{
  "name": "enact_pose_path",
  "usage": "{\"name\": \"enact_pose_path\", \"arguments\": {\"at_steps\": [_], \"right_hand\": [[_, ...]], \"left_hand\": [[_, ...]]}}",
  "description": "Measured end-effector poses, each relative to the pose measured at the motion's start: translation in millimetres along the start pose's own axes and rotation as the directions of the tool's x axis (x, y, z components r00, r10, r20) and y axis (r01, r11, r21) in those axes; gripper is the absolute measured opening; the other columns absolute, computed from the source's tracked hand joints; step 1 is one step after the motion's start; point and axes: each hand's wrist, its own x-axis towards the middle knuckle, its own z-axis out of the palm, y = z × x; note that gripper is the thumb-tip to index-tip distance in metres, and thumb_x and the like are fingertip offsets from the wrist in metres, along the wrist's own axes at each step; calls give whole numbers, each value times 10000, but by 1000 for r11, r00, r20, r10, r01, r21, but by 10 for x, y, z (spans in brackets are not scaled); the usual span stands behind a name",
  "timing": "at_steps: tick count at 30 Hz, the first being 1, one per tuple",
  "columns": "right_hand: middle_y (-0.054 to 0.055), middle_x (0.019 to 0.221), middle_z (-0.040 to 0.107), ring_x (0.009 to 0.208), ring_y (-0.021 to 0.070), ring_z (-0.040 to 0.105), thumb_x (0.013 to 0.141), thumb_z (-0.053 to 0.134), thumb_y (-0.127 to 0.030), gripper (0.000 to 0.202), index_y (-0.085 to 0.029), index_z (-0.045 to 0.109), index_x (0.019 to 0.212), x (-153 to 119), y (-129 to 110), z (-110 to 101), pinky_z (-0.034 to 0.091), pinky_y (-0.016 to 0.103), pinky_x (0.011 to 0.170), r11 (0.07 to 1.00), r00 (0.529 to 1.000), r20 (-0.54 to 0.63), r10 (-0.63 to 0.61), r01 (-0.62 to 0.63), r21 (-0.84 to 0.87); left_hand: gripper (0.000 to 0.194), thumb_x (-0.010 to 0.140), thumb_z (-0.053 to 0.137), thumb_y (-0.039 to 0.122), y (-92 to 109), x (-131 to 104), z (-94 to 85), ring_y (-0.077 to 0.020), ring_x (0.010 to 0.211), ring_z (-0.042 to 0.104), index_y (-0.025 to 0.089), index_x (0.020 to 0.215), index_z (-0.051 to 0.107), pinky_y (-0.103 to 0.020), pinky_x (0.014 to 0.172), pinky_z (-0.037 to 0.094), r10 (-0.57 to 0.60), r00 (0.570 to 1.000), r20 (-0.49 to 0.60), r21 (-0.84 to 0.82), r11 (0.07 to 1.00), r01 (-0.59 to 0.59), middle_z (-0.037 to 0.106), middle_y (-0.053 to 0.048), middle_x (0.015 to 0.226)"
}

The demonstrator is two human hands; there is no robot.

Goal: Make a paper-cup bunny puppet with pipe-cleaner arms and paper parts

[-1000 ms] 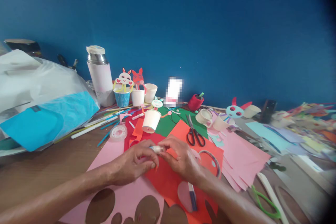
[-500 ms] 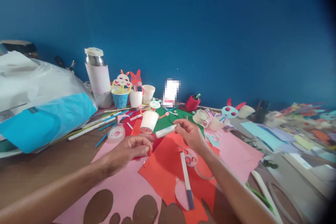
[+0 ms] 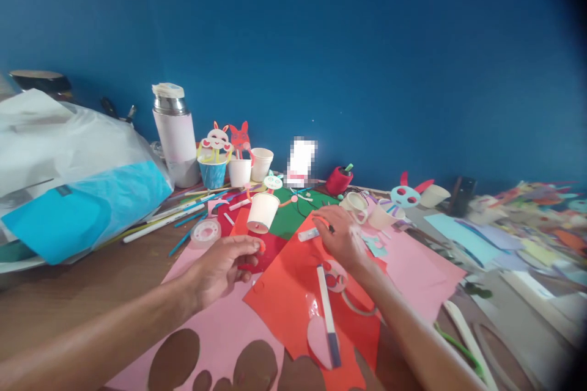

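My left hand [image 3: 229, 263] is closed, pinching a small orange-red piece [image 3: 262, 247] between thumb and fingertips above the pink paper. My right hand [image 3: 338, 235] is bent over a white tube like a glue stick [image 3: 308, 234], whose far end is hidden under the fingers. Below my right hand spreads an orange-red sheet [image 3: 284, 293]. On it lie a white marker with a dark end [image 3: 327, 311], a pink paper oval [image 3: 320, 342] and a cut-out paper face [image 3: 336, 276]. Just beyond my hands a white paper cup figure [image 3: 263, 212] stands tilted, with a small head and thin arms.
A steel flask [image 3: 174, 134], a blue cup with a rabbit face [image 3: 213, 172] and a plastic bag [image 3: 92, 140] stand back left. Tape [image 3: 205, 233] lies left of the cup figure. Pink paper with holes [image 3: 220, 324] covers the front. Paper scraps [image 3: 486, 244] crowd the right.
The white tube has moved right and down, with more of it now under my right hand. My left hand has turned, bringing the orange-red piece into clearer view. The camera view has shifted slightly.
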Motion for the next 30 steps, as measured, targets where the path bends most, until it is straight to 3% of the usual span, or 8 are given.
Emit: {"name": "enact_pose_path", "arguments": {"at_steps": [2,6,11,14,21,25,28,30], "right_hand": [[42,886,639,863,179,546,847,476,-214,147,-218,621,871,-38,-249,-25,325,338,780,987,988,5,-154,154,44],[9,885,638,816,151,531,848,484,-182,147,-230,580,949,-131,-615,-64,293,339,774,916,913,80,-400,396,62],[0,937,636,846,139,519,865,449,-158,180,-238,543,996,-166,-739,-66,275,342,785,862,848,160,-505,504,51],[3,947,635,871,135,516,879,424,-146,174,-230,534,984,-165,-745,-42,270,346,796,848,834,172,-525,529,26],[4,858,638,830,133,522,873,437,-134,139,-205,546,922,-182,-724,30,281,343,787,845,838,135,-529,535,-14],[8,848,638,805,137,523,864,452,-143,127,-203,556,907,-186,-732,29,298,340,778,868,861,109,-496,493,55],[14,814,630,768,139,523,856,473,-180,99,-200,570,856,-161,-750,17,327,320,749,914,931,80,-355,328,238],[16,781,615,747,138,525,849,481,-215,100,-196,575,819,-126,-735,30,357,298,725,905,982,92,-168,116,408]], "left_hand": [[91,630,637,200,-24,-8,27,-84,558,463,134,662,583,-200,451,331,-9,1000,9,-10,1000,9,513,23,599],[81,668,593,213,-82,-20,45,-92,559,465,139,644,568,-217,505,371,-23,999,49,-1,1000,23,489,24,571],[97,686,575,231,-121,-28,49,-85,537,466,141,650,574,-207,504,361,-18,999,45,51,999,16,487,28,573],[100,679,589,238,-142,-18,58,-83,536,465,138,685,582,-202,496,356,-24,999,32,44,999,23,493,27,583],[110,637,628,224,-163,-10,79,-80,532,455,132,668,577,-191,468,328,-44,998,35,-6,999,44,488,24,578],[93,648,611,211,-151,-24,84,-82,541,465,126,669,580,-195,469,329,-47,997,58,-12,999,48,502,13,612],[117,687,570,237,-157,-31,90,-93,550,485,122,697,593,-210,469,331,-23,993,117,15,1000,22,533,-7,660],[155,707,555,263,-157,-28,95,-102,567,501,126,757,606,-216,473,336,-9,991,133,46,999,3,558,-18,699]]}}
